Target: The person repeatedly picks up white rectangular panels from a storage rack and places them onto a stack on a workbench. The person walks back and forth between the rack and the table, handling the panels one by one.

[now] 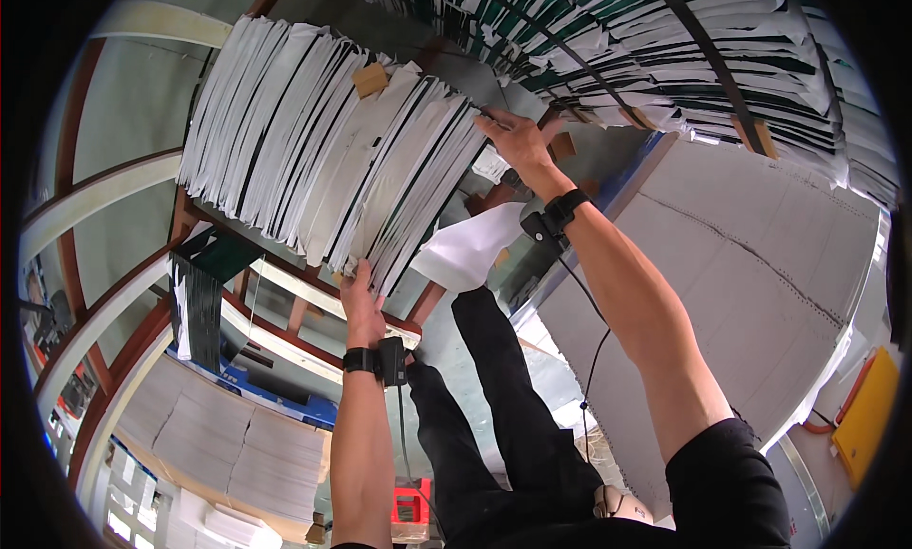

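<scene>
A long row of folded white paper sheets (275, 131), packed on edge with dark streaks between them, lies across the upper left. At its near right end my left hand (362, 307) grips the lower corner, thumb up against the paper edges. My right hand (520, 145) holds the opposite corner of the same end, fingers bent over the paper. The end sheets are between my two hands; some fingertips are hidden behind them. A loose curled white sheet (470, 247) hangs just below that end. A small brown cardboard piece (370, 80) rests on top of the row.
A brown and cream frame (123, 196) surrounds the row on the left. Strapped paper stacks (608, 50) rise at the upper right, above a large pale paper block (760, 255). Another block (214, 425) stands lower left, near a dark green-edged bundle (198, 312). A yellow panel (869, 407) is far right.
</scene>
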The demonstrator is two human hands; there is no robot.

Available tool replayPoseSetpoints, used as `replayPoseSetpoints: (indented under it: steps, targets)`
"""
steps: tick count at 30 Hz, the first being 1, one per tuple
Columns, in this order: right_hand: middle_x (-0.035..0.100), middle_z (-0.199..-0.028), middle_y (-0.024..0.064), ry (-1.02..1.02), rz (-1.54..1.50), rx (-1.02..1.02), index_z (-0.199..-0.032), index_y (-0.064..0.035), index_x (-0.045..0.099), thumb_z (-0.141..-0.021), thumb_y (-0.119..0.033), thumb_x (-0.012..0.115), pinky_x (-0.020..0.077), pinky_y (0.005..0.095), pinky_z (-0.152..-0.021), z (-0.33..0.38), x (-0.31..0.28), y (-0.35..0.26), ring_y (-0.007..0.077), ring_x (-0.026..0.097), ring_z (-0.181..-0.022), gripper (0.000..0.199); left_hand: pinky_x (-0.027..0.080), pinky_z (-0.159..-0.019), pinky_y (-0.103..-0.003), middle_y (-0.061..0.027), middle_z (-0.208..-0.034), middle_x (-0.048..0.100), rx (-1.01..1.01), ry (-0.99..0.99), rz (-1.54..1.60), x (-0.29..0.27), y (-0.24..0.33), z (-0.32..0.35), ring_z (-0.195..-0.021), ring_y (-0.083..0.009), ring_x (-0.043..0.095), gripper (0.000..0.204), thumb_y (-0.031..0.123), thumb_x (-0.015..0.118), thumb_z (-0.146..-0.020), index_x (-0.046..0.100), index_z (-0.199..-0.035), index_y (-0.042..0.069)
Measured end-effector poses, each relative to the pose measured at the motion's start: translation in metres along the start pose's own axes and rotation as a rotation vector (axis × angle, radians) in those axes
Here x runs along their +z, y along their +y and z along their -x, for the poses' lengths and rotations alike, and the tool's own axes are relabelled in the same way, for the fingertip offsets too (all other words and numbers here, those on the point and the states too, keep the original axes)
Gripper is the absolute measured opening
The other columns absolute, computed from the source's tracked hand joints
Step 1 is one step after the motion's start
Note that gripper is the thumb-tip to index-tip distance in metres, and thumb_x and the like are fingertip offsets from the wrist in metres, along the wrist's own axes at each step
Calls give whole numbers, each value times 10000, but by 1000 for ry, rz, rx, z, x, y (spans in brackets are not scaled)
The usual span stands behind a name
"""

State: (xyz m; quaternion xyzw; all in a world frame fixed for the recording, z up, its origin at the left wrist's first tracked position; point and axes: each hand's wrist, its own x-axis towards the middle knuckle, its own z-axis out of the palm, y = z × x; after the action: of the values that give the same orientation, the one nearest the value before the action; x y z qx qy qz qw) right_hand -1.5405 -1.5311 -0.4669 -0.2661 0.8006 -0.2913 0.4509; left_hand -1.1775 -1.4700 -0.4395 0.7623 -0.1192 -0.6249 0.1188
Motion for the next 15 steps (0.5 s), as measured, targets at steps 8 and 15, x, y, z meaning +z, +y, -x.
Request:
replayPoseSetpoints:
  steps: [8,15]
  targets:
    - [695,-1136,232,10,-27,-18,-1248,-38,697,-930,-418,675,520,345,-876,8,-2,-7,297,687,-1022,496,382,-968,-504,-23,-1365,506,-8,-6,8,-5,0,-5,-1156,-212,471,715,500,750,-873,443,-1422,161]
    - [687,-1092,231,27,43,-87,-1249,-34,693,-924,-388,681,516,346,-863,6,0,0,305,682,-999,480,401,-941,-527,-22,-1423,497,19,6,23,-1,2,-6,-1231,-241,470,738,496,752,-873,418,-1450,179]
